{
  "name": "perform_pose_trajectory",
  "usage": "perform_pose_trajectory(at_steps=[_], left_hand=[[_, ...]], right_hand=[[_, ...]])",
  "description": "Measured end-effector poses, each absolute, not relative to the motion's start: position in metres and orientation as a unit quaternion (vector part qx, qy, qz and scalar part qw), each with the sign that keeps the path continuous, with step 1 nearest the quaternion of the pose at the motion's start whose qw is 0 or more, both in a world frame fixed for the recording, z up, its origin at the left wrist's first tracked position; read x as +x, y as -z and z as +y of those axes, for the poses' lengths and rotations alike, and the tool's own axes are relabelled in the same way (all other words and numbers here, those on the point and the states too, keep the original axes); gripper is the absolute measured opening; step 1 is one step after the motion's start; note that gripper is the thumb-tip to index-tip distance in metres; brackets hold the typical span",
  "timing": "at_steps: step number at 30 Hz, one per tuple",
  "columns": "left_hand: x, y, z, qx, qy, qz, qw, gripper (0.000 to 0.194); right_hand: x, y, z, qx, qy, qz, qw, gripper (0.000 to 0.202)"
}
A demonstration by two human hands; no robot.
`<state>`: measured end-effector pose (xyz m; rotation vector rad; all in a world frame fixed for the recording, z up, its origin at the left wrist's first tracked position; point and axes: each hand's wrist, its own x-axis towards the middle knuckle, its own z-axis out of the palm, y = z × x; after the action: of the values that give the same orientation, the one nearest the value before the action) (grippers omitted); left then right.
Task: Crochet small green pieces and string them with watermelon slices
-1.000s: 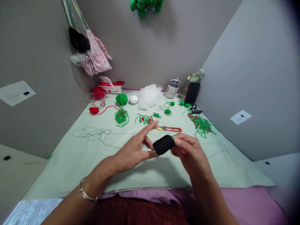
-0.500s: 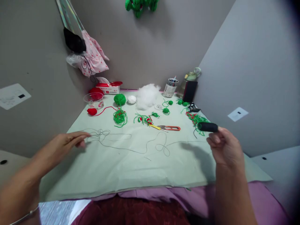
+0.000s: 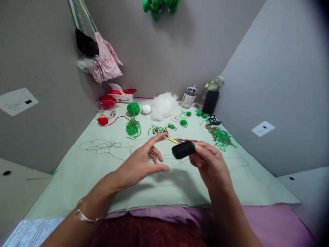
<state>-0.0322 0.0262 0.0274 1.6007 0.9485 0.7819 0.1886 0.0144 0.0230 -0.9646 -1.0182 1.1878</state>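
In my right hand (image 3: 212,163) is a spool of black thread (image 3: 183,150), pinched at its right end and held above the table. My left hand (image 3: 144,159) comes up just left of the spool with thumb and fingers spread apart, touching nothing that I can see. Loose dark thread (image 3: 108,145) lies in tangled loops on the pale table cover, and more strands lie under and right of my hands. Behind the spool, orange-handled thread snips (image 3: 189,139) and a yellow-handled tool (image 3: 171,140) are partly hidden.
Green yarn (image 3: 133,108), a white ball (image 3: 146,109) and white stuffing (image 3: 164,106) lie along the back. At the right are a tangle of green and red yarn (image 3: 222,137), a can of pens (image 3: 189,97) and a phone (image 3: 210,102). A clear tub (image 3: 106,111) stands back left.
My left hand has let go of the loose thread at the left and moved right, fingers opening. My right hand has brought the black spool leftward to the middle.
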Motion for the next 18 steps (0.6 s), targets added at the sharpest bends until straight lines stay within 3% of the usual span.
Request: perform_pose_trajectory(at_steps=[2, 3, 6, 12, 18], left_hand=[[-0.011, -0.017, 0.027, 0.641, -0.334, 0.313, 0.616, 0.091], [-0.005, -0.014, 0.027, 0.628, -0.327, 0.287, 0.645, 0.082], [-0.009, -0.012, 0.03, 0.63, -0.313, 0.279, 0.654, 0.027], [-0.067, -0.027, 0.03, 0.709, -0.325, 0.402, 0.48, 0.028], [-0.091, -0.036, 0.015, 0.751, -0.262, 0.421, 0.437, 0.029]], right_hand=[[0.18, -0.024, 0.011, -0.41, -0.537, -0.459, 0.577, 0.024], [0.18, -0.024, 0.01, -0.41, -0.541, -0.465, 0.568, 0.025], [0.192, -0.025, 0.01, -0.423, -0.528, -0.463, 0.573, 0.025], [0.231, -0.017, 0.009, -0.464, -0.488, -0.47, 0.57, 0.025], [0.234, -0.013, 0.016, -0.463, -0.487, -0.394, 0.627, 0.024]])
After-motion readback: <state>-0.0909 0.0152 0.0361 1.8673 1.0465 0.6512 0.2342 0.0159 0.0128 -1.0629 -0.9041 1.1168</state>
